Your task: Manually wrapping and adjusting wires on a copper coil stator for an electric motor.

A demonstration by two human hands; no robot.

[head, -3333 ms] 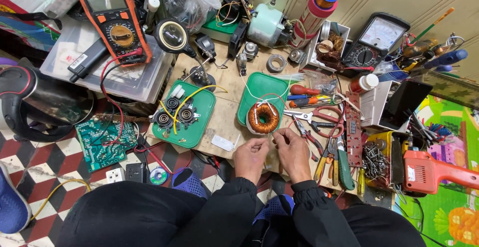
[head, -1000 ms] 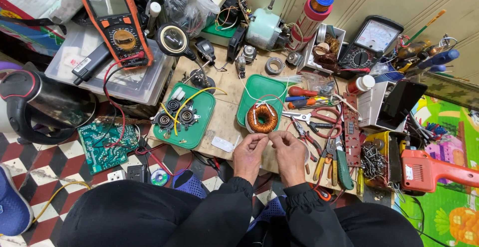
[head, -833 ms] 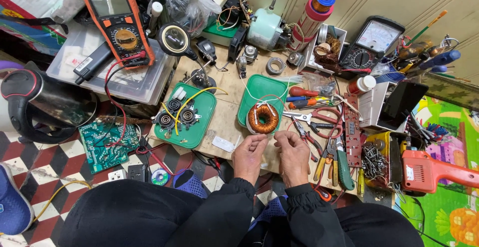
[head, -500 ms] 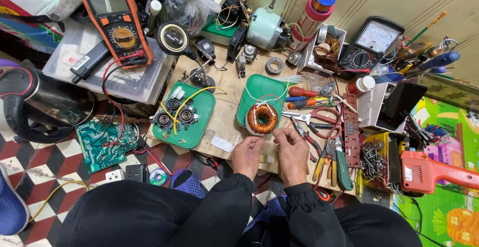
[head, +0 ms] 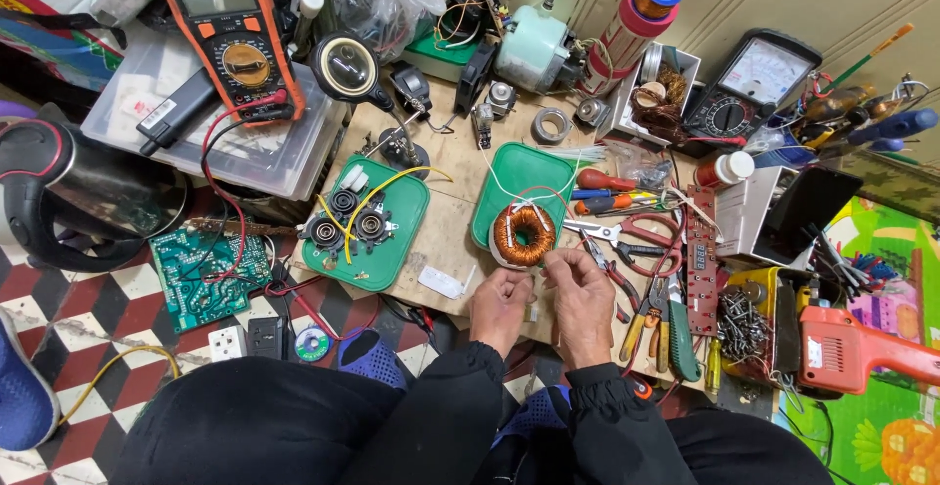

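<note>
Both hands meet at the tabletop's [head: 446,240] six o'clock edge, left hand [head: 500,304] and right hand [head: 582,296] each pinching a thin white lead, probably for control, from the copper coil [head: 522,234] just at twelve o'clock.

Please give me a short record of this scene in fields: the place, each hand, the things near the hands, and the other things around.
Place: low wooden board on a checkered floor, crowded with tools
Left hand: fingers pinched together, close to the right hand; what they pinch is too small to tell
Right hand: fingers pinched, just below the copper coil
Near the hands: green tray under the coil, scissors, pliers
Further off: orange meter, second green tray, red drill
</note>
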